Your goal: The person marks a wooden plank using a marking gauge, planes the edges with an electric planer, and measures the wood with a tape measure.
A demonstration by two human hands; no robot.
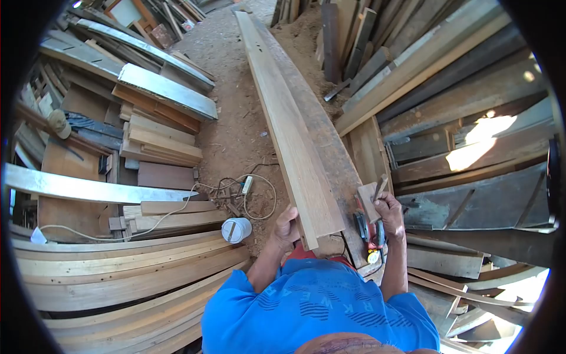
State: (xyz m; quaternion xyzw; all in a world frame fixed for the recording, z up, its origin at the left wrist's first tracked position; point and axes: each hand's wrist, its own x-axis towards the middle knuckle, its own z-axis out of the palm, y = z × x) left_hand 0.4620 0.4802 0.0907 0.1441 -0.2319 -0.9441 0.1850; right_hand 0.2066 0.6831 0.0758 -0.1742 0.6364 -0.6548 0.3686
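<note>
A long, pale wooden plank [289, 124] lies lengthwise on a worn workbench beam [333, 159], its near end close to my body. My left hand [286, 225] is closed around the plank's left edge near that end. In my right hand [389, 213], to the right of the plank, is a small wooden block [368, 202] with a thin stick at its upper end, gripped between thumb and fingers. Hand tools with red and black parts [371, 237] lie on the bench just below this hand. A round yellow-faced item [373, 256] sits beside them.
Stacked boards [130, 265] fill the left side, with more timber [436, 76] leaning on the right. A white bucket [236, 230] stands left of the plank. A power strip [247, 184] and looped cable lie on the sawdust-covered floor [230, 135].
</note>
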